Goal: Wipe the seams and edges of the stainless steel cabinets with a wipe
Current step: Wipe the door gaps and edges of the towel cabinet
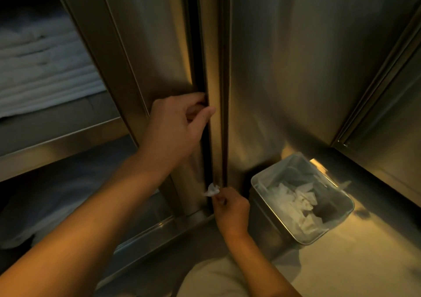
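Low on the dark vertical seam (224, 137) between two stainless steel cabinet doors, right hand (230, 212) with its grip pinched together on a small crumpled white wipe (211, 190), fingers curled round it, wipe pressed at the foot of the seam just above the bottom rail (159, 228). Higher on the same seam, left hand (177, 126) with its grip hooked round the edge of the left door (155, 46), fingertips curled into the gap and out of sight, thumb lying across the narrow steel strip (213, 69) beside it. Both forearms bare, reaching in from the lower left and lower middle. Just right of the right hand, on the floor near the right door (307, 57), a rectangular steel bin (257, 196) lined with a clear bag, holding a loose heap of crumpled white wipes (293, 201) that fills the lower part of it; dark bare liner showing in one corner. Beyond the bin, on the far right, another steel cabinet face (391, 119) set at an angle. To the far left, an open shelf (57, 123) carrying a stack of folded white towels (45, 69), blurred. Below that shelf, more pale cloth, too dim to make out.
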The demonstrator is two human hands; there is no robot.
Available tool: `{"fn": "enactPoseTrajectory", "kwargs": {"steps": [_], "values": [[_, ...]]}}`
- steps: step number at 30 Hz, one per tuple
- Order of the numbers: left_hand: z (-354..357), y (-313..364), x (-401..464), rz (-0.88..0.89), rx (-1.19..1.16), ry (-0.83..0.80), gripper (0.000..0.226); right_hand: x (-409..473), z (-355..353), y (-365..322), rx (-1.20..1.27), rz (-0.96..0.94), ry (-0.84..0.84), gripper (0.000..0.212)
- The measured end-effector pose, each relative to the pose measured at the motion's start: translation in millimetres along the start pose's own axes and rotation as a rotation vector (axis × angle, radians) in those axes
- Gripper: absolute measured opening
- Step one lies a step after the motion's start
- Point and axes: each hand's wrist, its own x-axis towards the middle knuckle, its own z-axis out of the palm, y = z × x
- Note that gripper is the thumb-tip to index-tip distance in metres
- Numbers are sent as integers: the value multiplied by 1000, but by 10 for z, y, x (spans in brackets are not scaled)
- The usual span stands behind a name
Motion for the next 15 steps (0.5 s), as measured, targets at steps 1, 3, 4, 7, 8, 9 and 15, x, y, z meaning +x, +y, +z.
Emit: {"fn": "enactPoseTrajectory", "kwargs": {"steps": [1,3,4,7,8,9,15], "values": [[7,0,-8,1,-11,10,25,-70,38,136,37,97,-57,12],[20,-4,-23,-9,-45,29,27,-169,92,323,69,244,-149,12],[23,-9,-26,-11,-53,37,29,-194,109,374,60,289,-182,14],[36,-28,-21,-7,-47,44,32,-202,153,436,14,403,-253,21],[36,-31,-21,-14,-45,45,32,-195,171,444,28,430,-260,22],[37,-35,-22,-19,-44,45,31,-188,190,447,32,449,-261,22],[20,-30,-21,-57,-73,21,31,-129,107,304,-9,305,-153,35]]}}
